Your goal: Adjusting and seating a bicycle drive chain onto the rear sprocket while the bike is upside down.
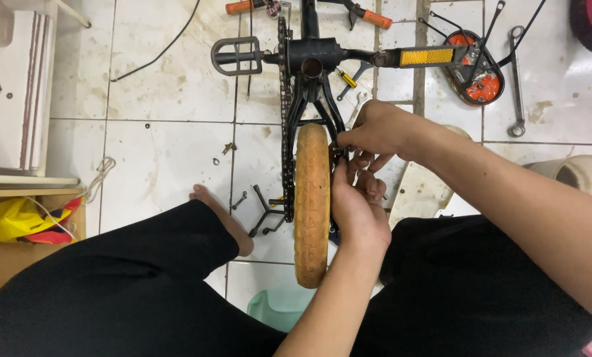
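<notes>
Stained white tile floor [177,158], left hand [358,208] and right hand [375,129] grips pinching beside tan bicycle wheel [311,198]

This looks like a small bicycle repair workshop, or a home corner used as one. The floor [170,158] is white tile, stained and smeared with grime, and it serves as the work surface. A small black bicycle frame [309,56] lies on it with its tan tyre [311,198], chain [284,86] and pedals [236,55] exposed. Loose bolts and nuts [228,149] are scattered on the tiles nearby. Long spanners [516,79] lie at the far right, beside an orange chain guard [479,73]. A yellow-handled screwdriver [346,78] rests near the frame. At the left stands a wooden shelf [18,192] with a crumpled yellow bag [18,218].
</notes>
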